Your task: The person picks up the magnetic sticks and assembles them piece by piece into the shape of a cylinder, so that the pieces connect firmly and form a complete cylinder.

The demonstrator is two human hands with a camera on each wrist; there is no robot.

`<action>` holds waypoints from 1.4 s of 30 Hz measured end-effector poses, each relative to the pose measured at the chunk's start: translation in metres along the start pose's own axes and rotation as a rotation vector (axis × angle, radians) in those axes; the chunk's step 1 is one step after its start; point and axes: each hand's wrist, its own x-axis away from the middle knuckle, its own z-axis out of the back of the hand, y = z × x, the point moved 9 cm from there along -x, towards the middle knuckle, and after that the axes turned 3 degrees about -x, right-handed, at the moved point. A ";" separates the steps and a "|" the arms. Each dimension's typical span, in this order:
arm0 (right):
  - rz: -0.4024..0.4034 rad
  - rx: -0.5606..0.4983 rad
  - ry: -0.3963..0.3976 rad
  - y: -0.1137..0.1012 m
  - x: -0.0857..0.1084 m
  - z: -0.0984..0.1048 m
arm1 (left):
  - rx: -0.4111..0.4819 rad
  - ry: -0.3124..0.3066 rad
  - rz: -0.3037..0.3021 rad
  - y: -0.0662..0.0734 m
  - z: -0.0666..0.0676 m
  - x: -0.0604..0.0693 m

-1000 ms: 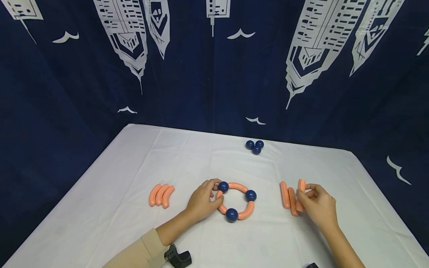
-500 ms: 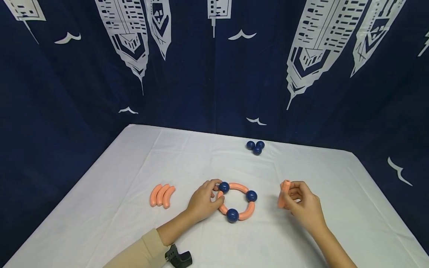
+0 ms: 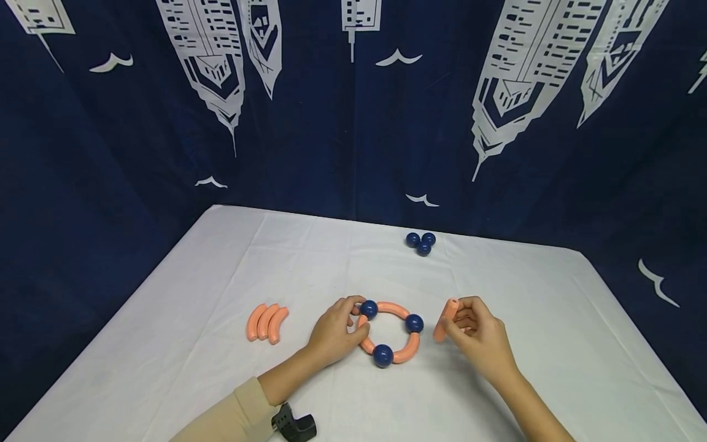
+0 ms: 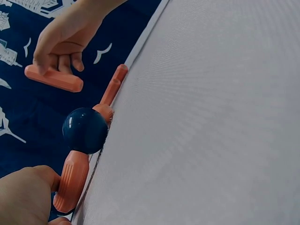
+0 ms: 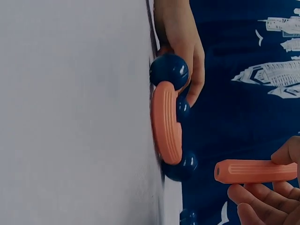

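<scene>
On the head view, my left grip (image 3: 334, 331) holds the blue-and-orange ring (image 3: 406, 348); my right grip (image 3: 483, 341) pinches a straight orange rod (image 3: 446, 319); left wrist: a blue ball (image 4: 85, 131) sits just beyond my left grip; right wrist: the rod juts from my right grip.

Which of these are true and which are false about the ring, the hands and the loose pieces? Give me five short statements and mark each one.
1. The left hand holds the ring. True.
2. The right hand holds nothing. False: it holds a straight orange stick.
3. Three curved orange pieces lie to the left of the ring. True.
4. The straight orange stick touches the ring. False: a gap shows between them.
5. Three loose blue balls lie beyond the ring, nearer the far edge. True.
</scene>
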 end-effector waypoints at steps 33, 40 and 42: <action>0.141 -0.125 -0.176 -0.042 0.011 -0.057 | 0.006 0.015 -0.025 0.000 0.000 0.000; 0.202 -0.184 -0.194 -0.049 0.014 -0.064 | 0.012 0.016 -0.020 0.001 0.001 0.001; 0.216 -0.193 -0.191 -0.050 0.015 -0.065 | 0.010 0.016 -0.023 0.002 0.002 0.001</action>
